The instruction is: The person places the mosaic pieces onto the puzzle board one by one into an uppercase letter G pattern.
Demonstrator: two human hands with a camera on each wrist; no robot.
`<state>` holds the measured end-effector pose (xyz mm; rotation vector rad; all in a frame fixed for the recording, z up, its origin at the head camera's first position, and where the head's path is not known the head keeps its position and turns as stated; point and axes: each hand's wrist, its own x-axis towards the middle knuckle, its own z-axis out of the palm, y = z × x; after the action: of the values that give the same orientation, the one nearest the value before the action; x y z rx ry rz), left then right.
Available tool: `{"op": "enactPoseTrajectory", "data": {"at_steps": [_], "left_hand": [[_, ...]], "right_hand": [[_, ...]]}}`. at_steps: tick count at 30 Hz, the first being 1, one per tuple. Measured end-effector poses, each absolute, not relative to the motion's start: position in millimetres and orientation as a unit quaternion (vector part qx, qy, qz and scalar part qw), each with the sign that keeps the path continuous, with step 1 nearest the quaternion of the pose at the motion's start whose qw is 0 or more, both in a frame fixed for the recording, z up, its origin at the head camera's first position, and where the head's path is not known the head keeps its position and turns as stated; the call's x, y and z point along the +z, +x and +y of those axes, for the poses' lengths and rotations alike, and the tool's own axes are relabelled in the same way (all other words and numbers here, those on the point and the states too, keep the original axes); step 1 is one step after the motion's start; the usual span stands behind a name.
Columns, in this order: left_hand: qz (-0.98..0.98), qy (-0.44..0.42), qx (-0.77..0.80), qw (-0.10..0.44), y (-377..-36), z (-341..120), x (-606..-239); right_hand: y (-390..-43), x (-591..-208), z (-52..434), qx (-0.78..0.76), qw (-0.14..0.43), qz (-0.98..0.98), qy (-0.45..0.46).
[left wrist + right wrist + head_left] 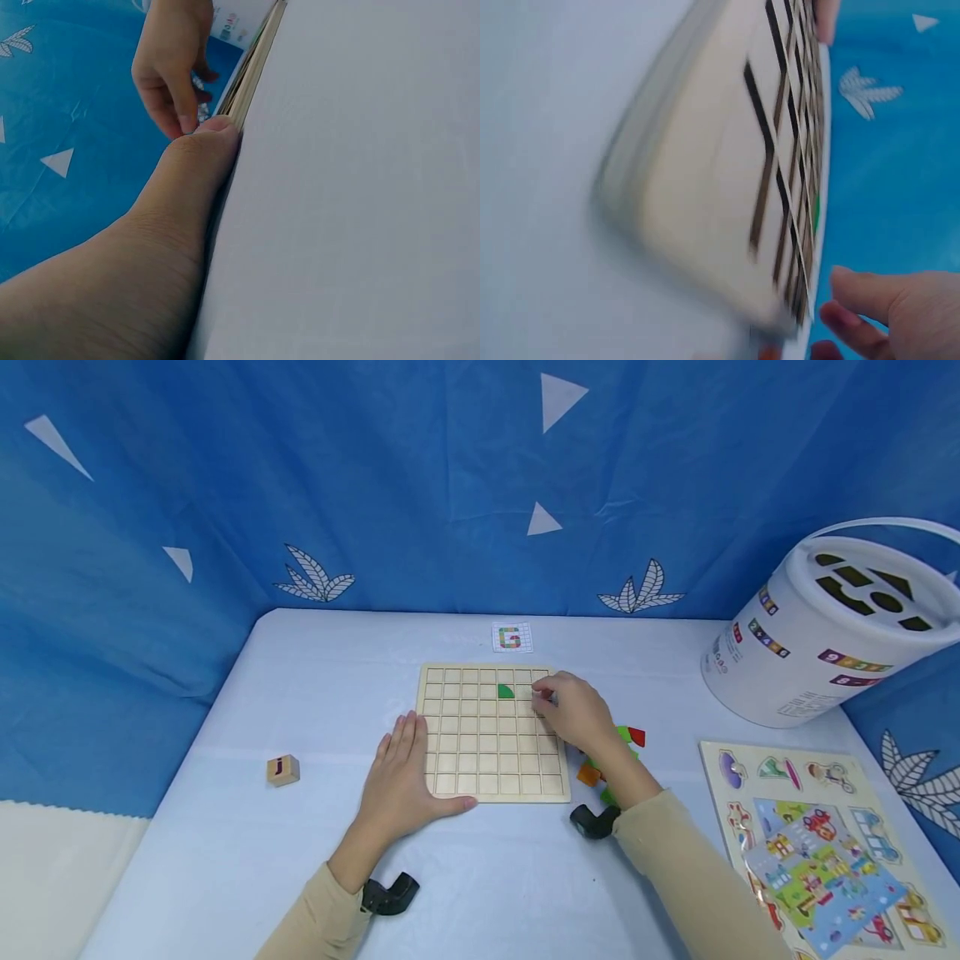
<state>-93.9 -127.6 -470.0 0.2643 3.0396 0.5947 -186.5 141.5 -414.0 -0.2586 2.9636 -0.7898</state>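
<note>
A square wooden grid board [461, 742] lies on the white table. My left hand [401, 777] rests flat at its left side, fingers straight and thumb along the front edge; the left wrist view shows that thumb [184, 169] against the board's edge. Over the board's right part is my right hand [577, 710], fingers loosely bent. In the right wrist view, the right thumb [870, 292] and fingertips stand apart with nothing visible between them. A green quarter-round piece [506, 692] sits in a grid cell, and a bit of green shows just below the right fingertips.
Several coloured pieces [588, 773] lie right of the board, partly hidden by my right forearm. A letter G card [512, 637] is behind the board. A wooden cube [283, 770] stands at left. At right are a white bucket [787, 635] and a picture puzzle board [720, 793] with cards.
</note>
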Motion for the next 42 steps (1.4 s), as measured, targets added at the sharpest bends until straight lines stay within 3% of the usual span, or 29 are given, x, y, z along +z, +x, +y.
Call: {"op": "enactPoseTrajectory", "data": {"at_steps": [14,42], "left_hand": [[0.977,0.085,0.195,0.019,-94.3,-127.3,-470.3],[0.977,0.085,0.194,0.018,-93.4,-126.7,-468.5]], "right_hand": [[-161.3,-400.4,214.5,-0.187,0.093,0.977,-0.046],[-167.6,-412.6,223.4,-0.285,0.092,0.954,-0.028]]}}
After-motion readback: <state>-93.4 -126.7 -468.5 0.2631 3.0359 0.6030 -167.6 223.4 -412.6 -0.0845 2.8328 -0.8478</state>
